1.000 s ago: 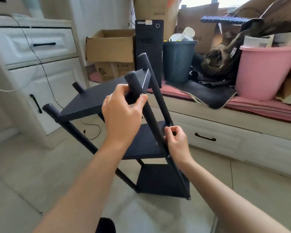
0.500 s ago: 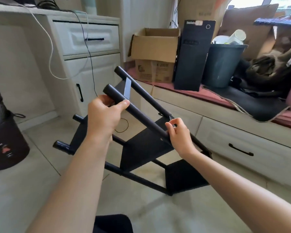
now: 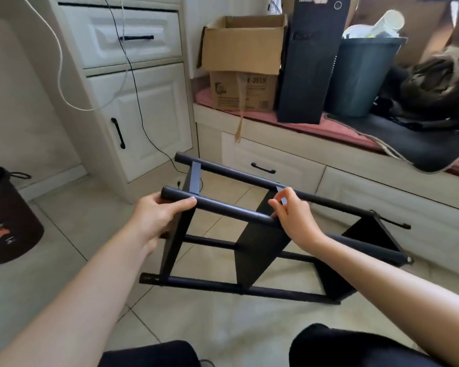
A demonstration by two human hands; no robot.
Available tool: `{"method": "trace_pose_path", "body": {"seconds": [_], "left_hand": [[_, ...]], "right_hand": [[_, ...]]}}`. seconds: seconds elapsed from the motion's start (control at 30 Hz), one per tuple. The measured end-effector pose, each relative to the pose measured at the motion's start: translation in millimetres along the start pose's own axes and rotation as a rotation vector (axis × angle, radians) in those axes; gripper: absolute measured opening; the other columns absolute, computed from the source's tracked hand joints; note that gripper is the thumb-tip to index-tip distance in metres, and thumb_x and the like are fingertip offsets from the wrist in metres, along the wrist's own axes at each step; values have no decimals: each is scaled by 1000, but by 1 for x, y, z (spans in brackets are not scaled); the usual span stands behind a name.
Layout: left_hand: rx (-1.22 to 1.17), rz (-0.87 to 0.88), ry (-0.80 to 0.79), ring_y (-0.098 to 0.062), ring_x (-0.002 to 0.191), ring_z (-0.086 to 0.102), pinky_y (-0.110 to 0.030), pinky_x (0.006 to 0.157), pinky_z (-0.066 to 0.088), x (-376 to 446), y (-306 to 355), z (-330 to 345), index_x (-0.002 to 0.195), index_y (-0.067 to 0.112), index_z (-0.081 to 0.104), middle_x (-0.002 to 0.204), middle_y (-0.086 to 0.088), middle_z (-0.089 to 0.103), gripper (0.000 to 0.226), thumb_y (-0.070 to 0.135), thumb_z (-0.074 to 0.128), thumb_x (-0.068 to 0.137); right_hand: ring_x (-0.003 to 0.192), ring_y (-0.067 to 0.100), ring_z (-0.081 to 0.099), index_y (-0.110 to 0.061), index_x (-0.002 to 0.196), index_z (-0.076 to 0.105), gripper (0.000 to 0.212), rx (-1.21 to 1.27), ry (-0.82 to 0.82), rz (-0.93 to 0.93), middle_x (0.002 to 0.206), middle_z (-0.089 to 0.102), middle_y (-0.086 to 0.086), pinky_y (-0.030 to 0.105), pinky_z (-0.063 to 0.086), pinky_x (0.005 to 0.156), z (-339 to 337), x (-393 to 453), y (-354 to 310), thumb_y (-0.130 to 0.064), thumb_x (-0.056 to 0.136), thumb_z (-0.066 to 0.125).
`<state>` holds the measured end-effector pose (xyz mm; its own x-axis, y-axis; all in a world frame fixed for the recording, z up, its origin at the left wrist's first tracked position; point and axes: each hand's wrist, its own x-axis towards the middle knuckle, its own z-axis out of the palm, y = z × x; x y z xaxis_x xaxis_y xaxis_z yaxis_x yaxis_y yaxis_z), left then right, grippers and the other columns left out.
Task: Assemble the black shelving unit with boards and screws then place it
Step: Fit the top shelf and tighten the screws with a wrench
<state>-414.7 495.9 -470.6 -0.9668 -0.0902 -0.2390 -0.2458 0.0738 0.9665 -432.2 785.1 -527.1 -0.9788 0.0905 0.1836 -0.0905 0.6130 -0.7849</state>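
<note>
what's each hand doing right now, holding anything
Left hand: gripping the near black post of the shelving unit close to its end.
Right hand: pinching the same post at the middle board.

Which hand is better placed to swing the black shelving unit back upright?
Probably the left hand. It grips the near round black post close to its free top end, giving leverage. The right hand only pinches mid-post at the middle black board.

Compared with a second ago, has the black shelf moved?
Yes. The black shelf has tipped from leaning steeply to lying almost flat, its top end now pointing at the white cabinet, both hands gripping one pole.
</note>
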Motion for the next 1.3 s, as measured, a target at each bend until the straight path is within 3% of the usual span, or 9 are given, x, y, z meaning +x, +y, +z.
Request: {"method": "trace_pose_path", "body": {"seconds": [0.2,0.4,0.6,0.73,0.97,1.07,1.13,1.2,1.3], "left_hand": [[416,-148,-149,-28,101,67,-40,97,53,1,-45,-11,90,10,78,96,-13,74,41,29,95,58],[650,-196,-214,-16,79,67,-29,83,55,1,-62,-1,84,8,78,78,-3,74,31,34,90,71],[847,-168,-267,0,47,54,-14,53,41,6,-72,7,73,15,76,56,9,66,23,36,86,77],[966,-145,-329,-8,56,52,-20,56,40,8,-83,9,62,16,72,53,9,62,31,40,83,78],[1154,-109,-399,-3,52,51,-17,50,37,10,-91,14,56,21,67,60,7,66,38,49,80,78],[1194,-83,-379,-9,71,58,-21,60,44,11,-91,17,69,21,70,73,4,68,32,50,81,77],[1234,-71,-378,-16,107,61,-28,87,51,12,-92,16,115,20,68,112,0,69,51,52,80,77],[1299,-36,-422,-20,137,45,-37,109,42,12,-92,13,154,27,31,151,1,46,93,58,75,78],[1358,112,-501,-18,152,17,-44,117,32,15,-91,6,153,53,-7,166,15,6,107,64,69,79]], "right_hand": [[69,3,66,-29,98,47,7,-64,-120,55,76,68,-2,11,44,60,11,-21,35,-31,100,53],[66,4,66,-25,96,49,9,-97,-156,130,70,70,-2,16,46,60,17,-32,51,-32,100,53],[73,7,67,-20,101,50,10,-116,-219,155,72,71,-4,13,45,62,15,-43,57,-29,102,50],[74,7,67,-18,101,50,11,-147,-259,153,73,70,-5,13,45,62,16,-50,60,-29,102,50],[76,11,66,-18,100,51,11,-175,-286,161,76,69,-5,14,44,62,16,-57,66,-28,102,50],[79,16,64,-17,97,51,12,-269,-347,146,82,67,-3,23,49,68,16,-57,60,-29,102,49],[84,19,59,-19,98,51,12,-391,-387,127,86,63,-3,38,50,86,17,-58,56,-30,103,47],[95,20,50,-20,102,54,12,-497,-374,80,90,57,-4,51,38,105,18,-59,53,-30,103,46],[110,20,47,-22,111,59,16,-472,-373,-39,108,53,-4,39,40,104,22,-60,48,-31,101,50]]}}
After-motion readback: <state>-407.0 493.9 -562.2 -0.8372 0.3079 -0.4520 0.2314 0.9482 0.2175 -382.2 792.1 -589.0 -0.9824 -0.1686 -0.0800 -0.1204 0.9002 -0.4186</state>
